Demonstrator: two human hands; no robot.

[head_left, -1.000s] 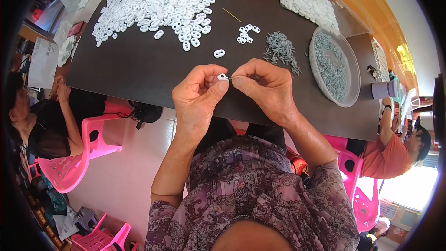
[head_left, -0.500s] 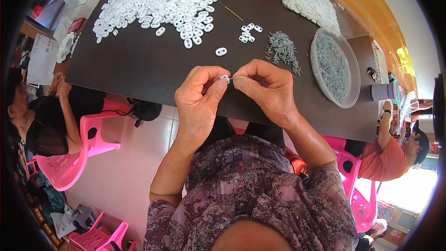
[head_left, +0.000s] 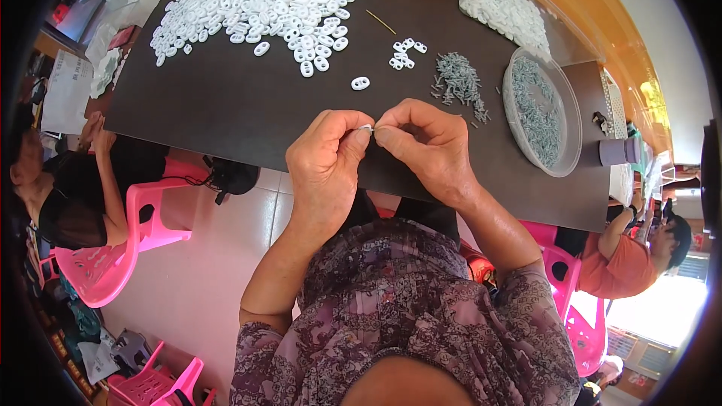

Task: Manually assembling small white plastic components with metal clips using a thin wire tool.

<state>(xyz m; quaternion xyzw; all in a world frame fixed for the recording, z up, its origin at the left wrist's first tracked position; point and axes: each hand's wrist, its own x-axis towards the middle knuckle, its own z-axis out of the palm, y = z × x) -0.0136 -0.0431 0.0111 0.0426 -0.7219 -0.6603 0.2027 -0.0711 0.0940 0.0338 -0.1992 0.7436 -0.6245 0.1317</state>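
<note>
Near the table's front edge, my left hand (head_left: 325,165) pinches a small white plastic piece (head_left: 366,127) between thumb and forefinger. My right hand (head_left: 430,149) meets it fingertip to fingertip, pinching a small grey screw (head_left: 374,130) against the piece's right side. Fingers cover most of both parts. Just beyond my hands lies one white oval piece with two holes (head_left: 360,83). A little farther off is a small cluster of white pieces (head_left: 407,54), and to its right a loose heap of grey screws (head_left: 459,79).
A large pile of white oval pieces (head_left: 256,11) spreads over the far left of the dark table (head_left: 218,109). Clear bins (head_left: 500,11) of white parts stand behind. At right sits a round tub (head_left: 575,139) of screws. A thin brass-coloured rod (head_left: 381,22) lies mid-table. People sit at both sides.
My fingertips have drawn closer together, and less of the white piece and screw shows between them. The things on the table lie as before.
</note>
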